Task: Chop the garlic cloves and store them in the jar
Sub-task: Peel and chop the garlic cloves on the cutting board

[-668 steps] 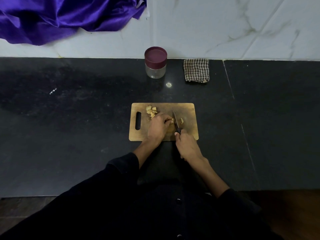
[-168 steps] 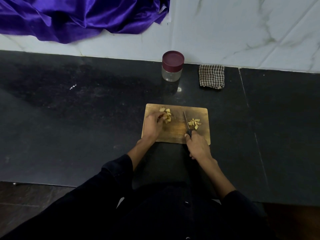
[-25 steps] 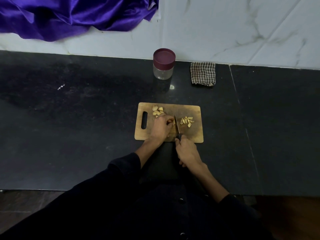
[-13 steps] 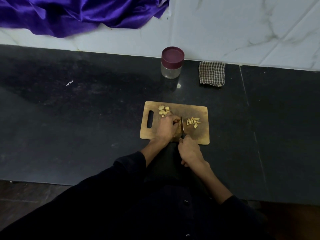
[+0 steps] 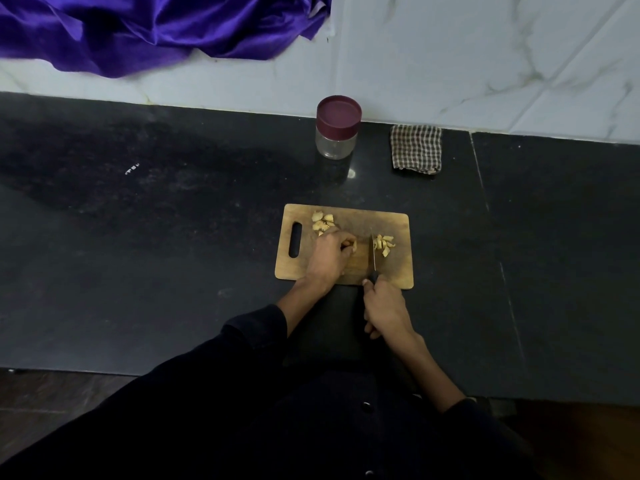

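Note:
A wooden cutting board (image 5: 398, 271) lies on the black counter. Whole garlic cloves (image 5: 322, 221) sit in a pile near its far left. A pile of chopped garlic pieces (image 5: 384, 244) lies right of the knife blade (image 5: 373, 252). My left hand (image 5: 330, 258) rests on the board with fingers curled, pinching a garlic clove (image 5: 353, 249) at the fingertips. My right hand (image 5: 384, 308) grips the knife's dark handle at the board's near edge. The blade sits a little to the right of the held clove. A glass jar (image 5: 336, 128) with a maroon lid stands by the wall, closed.
A folded checkered cloth (image 5: 416, 148) lies right of the jar. Purple satin fabric (image 5: 149, 26) hangs over the marble wall at top left. The counter's front edge (image 5: 104, 370) runs in front of my body.
The knife blade has shifted right, away from my left fingers and against the chopped pile. My left hand stays on the board with the clove. The camera view has shifted slightly.

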Demonstrator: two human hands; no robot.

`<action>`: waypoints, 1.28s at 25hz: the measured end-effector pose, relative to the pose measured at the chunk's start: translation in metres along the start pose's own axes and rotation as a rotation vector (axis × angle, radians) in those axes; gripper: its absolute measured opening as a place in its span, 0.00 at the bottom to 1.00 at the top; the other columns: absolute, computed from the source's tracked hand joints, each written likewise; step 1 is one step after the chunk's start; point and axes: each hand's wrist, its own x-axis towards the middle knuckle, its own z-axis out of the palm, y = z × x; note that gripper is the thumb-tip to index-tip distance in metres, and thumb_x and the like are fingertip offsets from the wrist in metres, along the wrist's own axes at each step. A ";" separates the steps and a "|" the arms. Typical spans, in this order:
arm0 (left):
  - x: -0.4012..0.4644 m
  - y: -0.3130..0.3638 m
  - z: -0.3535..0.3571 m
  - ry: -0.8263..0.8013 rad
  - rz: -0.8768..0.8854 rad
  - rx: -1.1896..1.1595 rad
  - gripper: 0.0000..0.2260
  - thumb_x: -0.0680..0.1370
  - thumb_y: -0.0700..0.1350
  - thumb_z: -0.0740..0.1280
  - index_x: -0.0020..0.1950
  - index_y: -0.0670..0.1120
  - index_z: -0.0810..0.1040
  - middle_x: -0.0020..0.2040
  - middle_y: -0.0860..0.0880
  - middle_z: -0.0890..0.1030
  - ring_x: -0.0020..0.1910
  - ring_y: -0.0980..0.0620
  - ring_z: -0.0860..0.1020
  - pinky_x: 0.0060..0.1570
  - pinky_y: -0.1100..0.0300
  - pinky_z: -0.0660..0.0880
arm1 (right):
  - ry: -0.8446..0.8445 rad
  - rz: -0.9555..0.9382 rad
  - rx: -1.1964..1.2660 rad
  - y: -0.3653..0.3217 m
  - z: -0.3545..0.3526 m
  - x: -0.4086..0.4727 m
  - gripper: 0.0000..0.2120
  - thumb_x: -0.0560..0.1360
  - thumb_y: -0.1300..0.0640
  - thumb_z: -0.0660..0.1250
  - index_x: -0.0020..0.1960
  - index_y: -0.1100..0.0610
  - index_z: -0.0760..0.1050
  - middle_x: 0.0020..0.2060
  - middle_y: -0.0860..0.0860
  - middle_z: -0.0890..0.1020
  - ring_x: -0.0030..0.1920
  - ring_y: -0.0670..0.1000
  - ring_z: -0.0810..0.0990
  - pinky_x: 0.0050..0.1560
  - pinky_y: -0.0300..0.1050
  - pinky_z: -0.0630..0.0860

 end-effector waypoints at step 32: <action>-0.004 0.001 -0.001 0.028 -0.011 -0.018 0.10 0.77 0.35 0.65 0.55 0.43 0.82 0.55 0.46 0.78 0.49 0.53 0.79 0.52 0.61 0.77 | -0.014 0.008 -0.203 -0.021 0.018 0.007 0.10 0.83 0.55 0.55 0.60 0.60 0.67 0.52 0.60 0.78 0.47 0.61 0.83 0.48 0.62 0.82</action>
